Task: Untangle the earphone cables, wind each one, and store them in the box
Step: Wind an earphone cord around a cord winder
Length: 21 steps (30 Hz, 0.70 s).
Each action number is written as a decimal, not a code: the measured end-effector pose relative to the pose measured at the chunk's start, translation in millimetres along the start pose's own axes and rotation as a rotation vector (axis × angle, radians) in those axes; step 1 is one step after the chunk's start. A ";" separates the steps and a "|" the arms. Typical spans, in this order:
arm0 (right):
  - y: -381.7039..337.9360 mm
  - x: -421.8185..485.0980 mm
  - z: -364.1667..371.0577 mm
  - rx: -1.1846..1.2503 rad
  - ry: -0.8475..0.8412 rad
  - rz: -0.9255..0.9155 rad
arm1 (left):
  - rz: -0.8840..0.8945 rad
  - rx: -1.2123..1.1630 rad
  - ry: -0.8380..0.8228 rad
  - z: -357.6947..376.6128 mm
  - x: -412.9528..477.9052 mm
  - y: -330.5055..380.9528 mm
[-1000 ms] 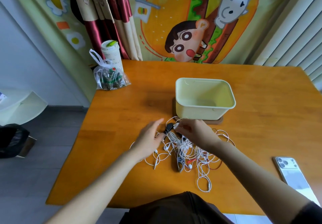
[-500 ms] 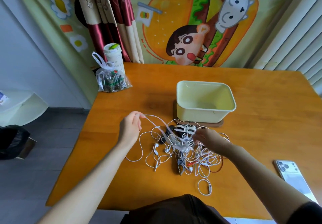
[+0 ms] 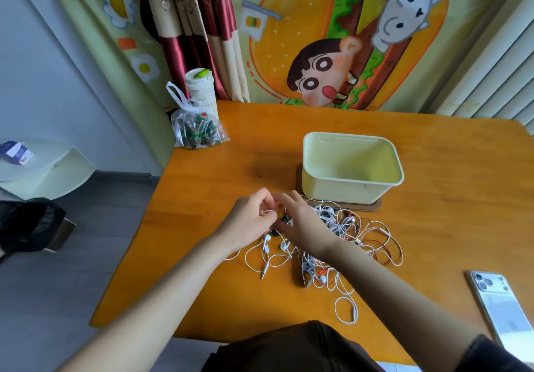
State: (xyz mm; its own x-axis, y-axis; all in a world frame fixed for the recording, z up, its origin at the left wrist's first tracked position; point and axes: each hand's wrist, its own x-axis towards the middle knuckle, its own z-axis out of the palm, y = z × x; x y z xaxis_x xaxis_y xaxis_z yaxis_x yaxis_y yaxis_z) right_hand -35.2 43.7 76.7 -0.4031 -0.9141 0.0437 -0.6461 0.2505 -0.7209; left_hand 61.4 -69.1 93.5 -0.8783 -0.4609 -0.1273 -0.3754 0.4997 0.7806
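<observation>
Nearest us, a lone loop [image 3: 345, 311] of white cable trails out of the heap toward the near edge of the table [image 3: 202, 285]. A phone [image 3: 504, 311] lies well off to the right, apart from the work. Beyond the loop sits the knot of earphone cables [image 3: 361, 235], white strands mixed with some reddish ones, with earbuds [image 3: 267, 239] spilled at its left side.

Our hands meet at that left edge. The left hand [image 3: 248, 222] has its fingers curled and pinches a white cable [image 3: 267, 212]. The right hand [image 3: 302, 227] bends its fingers toward the same spot, but its back hides them, so we cannot tell what it holds.

We judge the untangling has barely begun. We should pinch lightly, trace this one cable to its free end and feed that end back through the loops. A hard pull would likely tighten the knot. The other hand should pin the heap.

Just behind the heap stands the box [image 3: 351, 189] on a wooden mat [image 3: 372, 207], with nothing visible inside. Far left are a plastic bag [image 3: 196, 131] and a cup [image 3: 202, 91].
</observation>
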 end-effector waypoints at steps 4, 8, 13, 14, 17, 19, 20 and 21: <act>6.8 -1.8 -6.0 0.158 -0.131 0.158 | -0.002 0.000 0.047 -6.3 -0.2 -9.1; 6.3 -9.8 -6.2 0.366 -0.177 0.227 | 0.030 -0.064 -0.091 -4.7 -0.3 -12.3; 7.3 -13.8 -22.2 0.673 -0.083 0.334 | -0.029 -0.050 -0.274 -8.8 4.2 -25.7; 12.1 -14.6 -27.4 0.622 -0.092 0.330 | -0.045 -0.029 -0.288 -8.4 4.4 -31.8; 25.9 -17.9 -36.7 0.418 -0.202 0.301 | -0.071 -0.036 -0.318 -4.6 3.9 -41.3; 33.8 -21.0 -40.2 0.437 -0.239 0.349 | -0.112 -0.206 -0.249 -4.4 4.2 -41.0; 35.6 -22.3 -42.1 0.475 -0.240 0.364 | -0.142 -0.343 -0.187 -5.3 5.0 -40.7; 36.9 -23.1 -43.6 0.518 -0.227 0.373 | -0.163 -0.454 -0.122 -7.1 5.9 -40.5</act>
State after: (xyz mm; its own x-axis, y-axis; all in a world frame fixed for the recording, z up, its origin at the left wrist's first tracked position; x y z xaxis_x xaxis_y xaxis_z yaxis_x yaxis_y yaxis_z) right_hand -78.0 87.9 79.3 -0.3564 -0.8546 -0.3778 -0.0735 0.4287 -0.9004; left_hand 73.5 -97.3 65.5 -0.8575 -0.4037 -0.3190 -0.3675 0.0464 0.9289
